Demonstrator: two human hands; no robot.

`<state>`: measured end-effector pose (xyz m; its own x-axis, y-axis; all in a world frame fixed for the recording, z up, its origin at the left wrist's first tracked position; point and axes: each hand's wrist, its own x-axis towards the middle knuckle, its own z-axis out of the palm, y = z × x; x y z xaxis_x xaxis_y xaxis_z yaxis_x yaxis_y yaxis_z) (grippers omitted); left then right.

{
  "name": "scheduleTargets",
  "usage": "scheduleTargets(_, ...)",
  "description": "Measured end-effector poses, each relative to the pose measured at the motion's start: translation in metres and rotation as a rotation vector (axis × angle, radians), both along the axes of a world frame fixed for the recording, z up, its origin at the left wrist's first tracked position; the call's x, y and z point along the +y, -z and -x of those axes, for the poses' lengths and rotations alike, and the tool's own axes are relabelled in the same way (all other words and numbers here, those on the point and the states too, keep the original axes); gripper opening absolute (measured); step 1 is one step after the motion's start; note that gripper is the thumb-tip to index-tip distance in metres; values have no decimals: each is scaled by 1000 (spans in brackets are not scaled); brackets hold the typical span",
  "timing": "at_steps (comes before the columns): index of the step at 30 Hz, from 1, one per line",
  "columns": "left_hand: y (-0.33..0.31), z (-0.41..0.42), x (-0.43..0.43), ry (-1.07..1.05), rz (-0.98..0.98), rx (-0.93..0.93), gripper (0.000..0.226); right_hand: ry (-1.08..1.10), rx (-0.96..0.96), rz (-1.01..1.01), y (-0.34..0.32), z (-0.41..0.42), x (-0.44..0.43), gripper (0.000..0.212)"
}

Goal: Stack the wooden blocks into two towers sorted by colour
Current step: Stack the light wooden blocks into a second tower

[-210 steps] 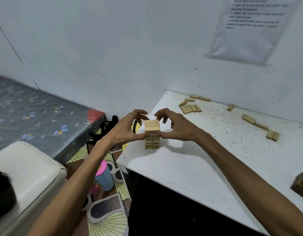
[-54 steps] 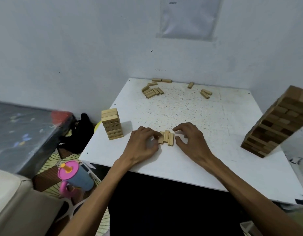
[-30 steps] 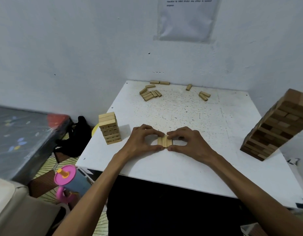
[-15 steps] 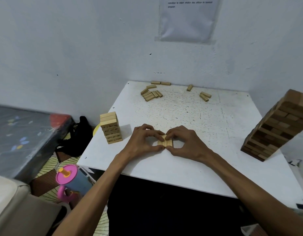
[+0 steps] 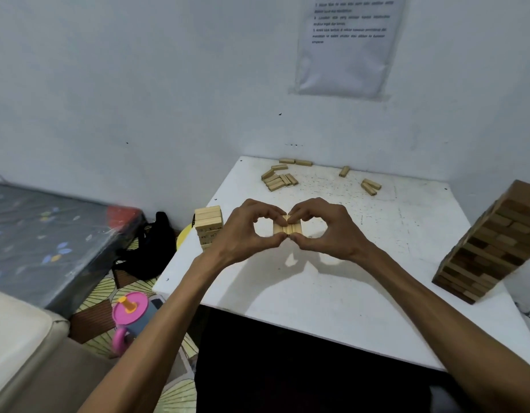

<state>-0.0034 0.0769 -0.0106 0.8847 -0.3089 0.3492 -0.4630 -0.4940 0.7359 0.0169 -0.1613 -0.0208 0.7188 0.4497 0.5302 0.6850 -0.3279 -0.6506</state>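
The row of three pale wooden blocks [image 5: 287,228] that sat flat on the white table [image 5: 347,293] half a second back is now lifted clear, with its shadow showing underneath. The left hand [image 5: 246,231] and right hand [image 5: 326,228] pinch it, fingers [image 5: 268,208] curled round both ends. It's over the table's middle, blocks side by side, long axes running near edge to far edge. I'd guess it's the next layer for the short pale block tower [image 5: 208,225] at the left edge.

Three pale blocks [image 5: 287,228] pinched between left hand [image 5: 243,234] and right hand [image 5: 329,231], one pale tower [image 5: 208,226] left of them, one dark tower [image 5: 496,242] to their right, roughly twelve loose blocks [image 5: 277,182] beyond them
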Motion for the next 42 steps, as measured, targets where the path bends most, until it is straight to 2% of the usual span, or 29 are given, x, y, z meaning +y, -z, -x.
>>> scheduleTargets(6, -25, -3, 25, -44, -35, -75, 25, -44, -37, -30, -23, -13, 26, 31)
scheduleTargets(14, -38, 1, 74, -105, -11, -20, 23, -93, -5, -36, -31, -28, 77, 29)
scheduleTargets(20, -31, 1, 116, -224, -21, -5, 45, -134, 26, 25, -33, -38, 120, 28)
scheduleTargets(27, -20, 4, 139, -270, 16, 60, 61, -130, 91, 132, -27, -46, 146, 39)
scheduleTargets(42, -4, 0, 143, -281, -5, 75, 57, -137, 147, 177, -18, -49, 147, 45)
